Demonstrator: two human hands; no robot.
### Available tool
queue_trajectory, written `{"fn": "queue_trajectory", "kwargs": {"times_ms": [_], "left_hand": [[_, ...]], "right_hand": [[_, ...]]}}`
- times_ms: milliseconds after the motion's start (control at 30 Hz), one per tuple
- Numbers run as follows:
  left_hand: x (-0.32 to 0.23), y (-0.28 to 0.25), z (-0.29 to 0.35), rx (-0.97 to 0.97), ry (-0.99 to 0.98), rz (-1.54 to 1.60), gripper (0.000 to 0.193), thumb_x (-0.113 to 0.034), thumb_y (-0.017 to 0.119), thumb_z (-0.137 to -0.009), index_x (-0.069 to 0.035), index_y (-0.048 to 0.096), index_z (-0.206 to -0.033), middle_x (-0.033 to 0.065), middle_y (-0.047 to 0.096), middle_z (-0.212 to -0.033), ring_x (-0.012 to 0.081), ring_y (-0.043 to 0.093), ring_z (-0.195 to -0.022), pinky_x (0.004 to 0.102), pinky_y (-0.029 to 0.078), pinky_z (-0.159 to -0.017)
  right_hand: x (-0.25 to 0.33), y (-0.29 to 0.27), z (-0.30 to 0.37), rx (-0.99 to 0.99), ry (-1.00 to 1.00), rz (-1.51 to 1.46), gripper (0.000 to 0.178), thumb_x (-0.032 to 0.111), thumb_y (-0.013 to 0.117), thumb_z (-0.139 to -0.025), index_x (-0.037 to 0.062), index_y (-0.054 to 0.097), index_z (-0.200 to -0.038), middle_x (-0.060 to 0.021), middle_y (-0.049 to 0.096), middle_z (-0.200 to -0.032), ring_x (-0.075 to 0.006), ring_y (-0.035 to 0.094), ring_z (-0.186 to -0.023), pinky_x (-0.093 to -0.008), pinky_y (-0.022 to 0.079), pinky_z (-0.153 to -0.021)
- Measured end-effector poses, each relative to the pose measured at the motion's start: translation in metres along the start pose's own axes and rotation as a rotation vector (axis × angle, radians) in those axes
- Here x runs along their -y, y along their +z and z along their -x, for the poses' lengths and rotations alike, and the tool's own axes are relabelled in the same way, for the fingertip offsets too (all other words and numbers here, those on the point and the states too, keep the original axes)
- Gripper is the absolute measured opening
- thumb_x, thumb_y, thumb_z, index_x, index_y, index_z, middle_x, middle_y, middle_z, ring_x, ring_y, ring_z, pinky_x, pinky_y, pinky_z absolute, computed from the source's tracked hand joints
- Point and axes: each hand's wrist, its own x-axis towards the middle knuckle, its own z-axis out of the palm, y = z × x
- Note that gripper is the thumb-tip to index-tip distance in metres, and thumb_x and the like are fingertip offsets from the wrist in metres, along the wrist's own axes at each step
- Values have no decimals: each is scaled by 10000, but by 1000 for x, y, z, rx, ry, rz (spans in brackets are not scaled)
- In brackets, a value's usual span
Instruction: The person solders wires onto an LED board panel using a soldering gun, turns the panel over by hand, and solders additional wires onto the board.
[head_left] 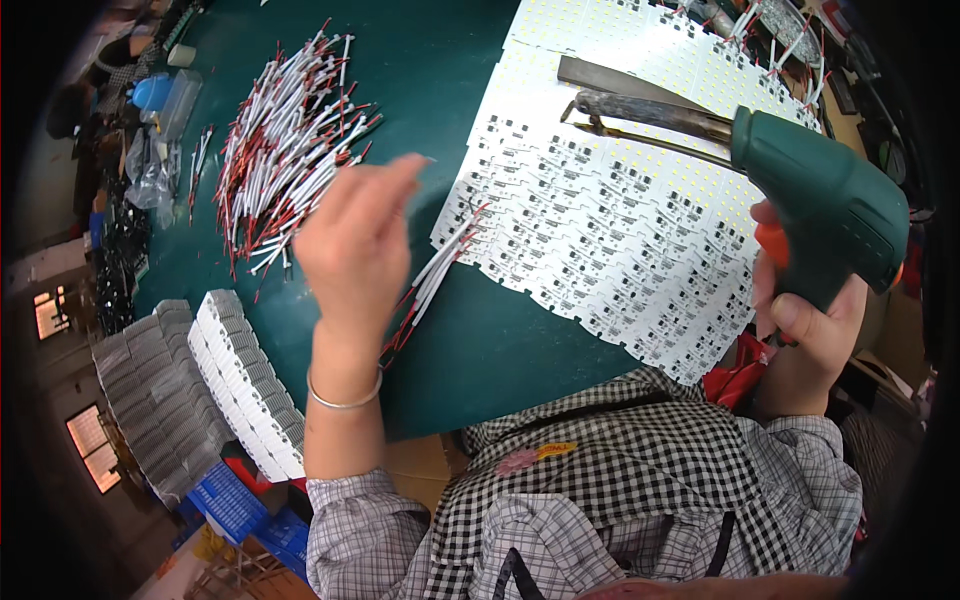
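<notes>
My right hand [815, 320] grips a green soldering gun [825, 195] with an orange trigger, its metal tip pointing left above the boards. Beneath the tip lies a large sheet of white circuit boards [590, 225] dotted with small black parts. My left hand [360, 235] is smeared by motion over the green table, its fingers close together and pointing up and right. Whether it holds anything is unclear. Just right of it, a small bunch of white and red wires [432, 277] reaches onto the boards' left edge. A big heap of similar wires [285, 150] lies behind and left of that hand.
Stacks of white and grey strips [245, 385] stand at the table's near left. A flat grey bar [625, 82] rests on the boards behind the gun's tip. Clear plastic bags [150, 165] and a blue item [152, 92] sit along the far left edge.
</notes>
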Motion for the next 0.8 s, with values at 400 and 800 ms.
{"fn": "queue_trajectory", "kwargs": {"times_ms": [400,800], "left_hand": [[-16,35,30,12,-82,75,274,103,669,-677,-58,707,-896,58,600,-694,182,584,-551,294,466,-494],[-17,40,31,-52,-106,67,236,81,703,-683,-51,679,-877,46,521,-651,175,514,-497,287,416,-454]], "right_hand": [[-6,11,-1,325,172,-126,410,-61,674,-723,-63,565,-1119,-85,629,-847,-142,598,-758,-272,488,-653],[-14,25,-9,466,135,-22,369,-46,655,-754,-52,547,-1107,-74,621,-870,-128,586,-782,-266,487,-680]]}}
